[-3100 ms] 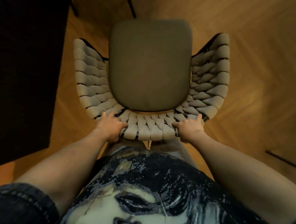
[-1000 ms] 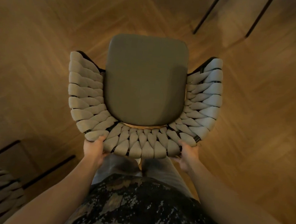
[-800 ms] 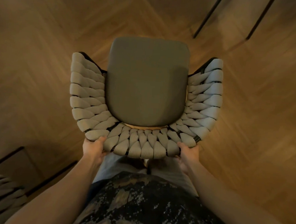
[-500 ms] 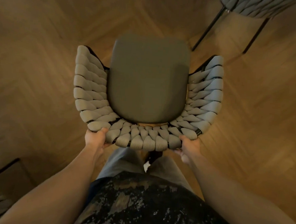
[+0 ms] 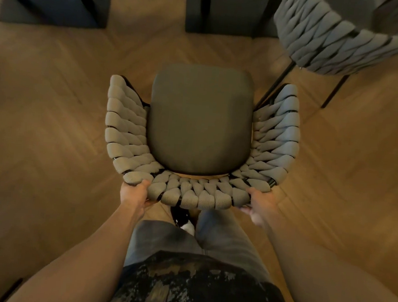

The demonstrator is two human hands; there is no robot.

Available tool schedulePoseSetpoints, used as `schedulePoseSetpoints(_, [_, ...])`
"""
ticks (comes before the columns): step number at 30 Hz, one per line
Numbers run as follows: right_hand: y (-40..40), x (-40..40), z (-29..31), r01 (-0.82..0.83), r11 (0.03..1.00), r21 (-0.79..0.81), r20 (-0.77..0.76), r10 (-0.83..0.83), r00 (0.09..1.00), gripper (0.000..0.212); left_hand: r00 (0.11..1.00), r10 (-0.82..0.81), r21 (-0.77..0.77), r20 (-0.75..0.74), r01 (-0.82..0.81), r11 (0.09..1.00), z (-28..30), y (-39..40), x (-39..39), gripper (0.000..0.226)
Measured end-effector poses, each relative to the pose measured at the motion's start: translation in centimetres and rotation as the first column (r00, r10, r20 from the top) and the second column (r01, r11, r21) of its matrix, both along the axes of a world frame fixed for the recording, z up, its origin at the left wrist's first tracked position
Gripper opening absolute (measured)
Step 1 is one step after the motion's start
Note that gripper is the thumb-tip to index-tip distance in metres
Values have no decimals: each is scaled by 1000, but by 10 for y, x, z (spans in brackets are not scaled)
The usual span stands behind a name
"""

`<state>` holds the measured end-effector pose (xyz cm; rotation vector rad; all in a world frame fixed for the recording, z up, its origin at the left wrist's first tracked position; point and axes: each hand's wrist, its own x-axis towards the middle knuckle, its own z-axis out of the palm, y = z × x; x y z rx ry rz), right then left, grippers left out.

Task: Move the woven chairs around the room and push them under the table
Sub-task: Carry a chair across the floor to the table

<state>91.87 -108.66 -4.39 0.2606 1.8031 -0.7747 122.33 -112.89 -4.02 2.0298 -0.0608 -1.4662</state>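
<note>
A woven chair with a grey-beige braided back and a dark olive seat cushion stands right in front of me, seat facing away. My left hand grips the back's lower left rim, thumb on top of the weave. At the lower right rim my right hand holds on with its fingers curled underneath. A second woven chair stands at the top right, its black legs close to the first chair's right arm.
Two dark flat base plates with black table legs rising from them lie at the top. Herringbone wood floor spreads left and right of the chair. A thin black bar shows at the bottom left.
The chair and I have moved forward across the floor. The second chair and the dark base plates have come into view ahead. Both hands keep their hold on the back.
</note>
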Motion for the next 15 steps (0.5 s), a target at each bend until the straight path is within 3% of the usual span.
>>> schedulePoseSetpoints(15, [-248,-34,-4,-60,997,-41,40,61,997,44,999,54,8,-2,-54,999,4,-244,-36,38])
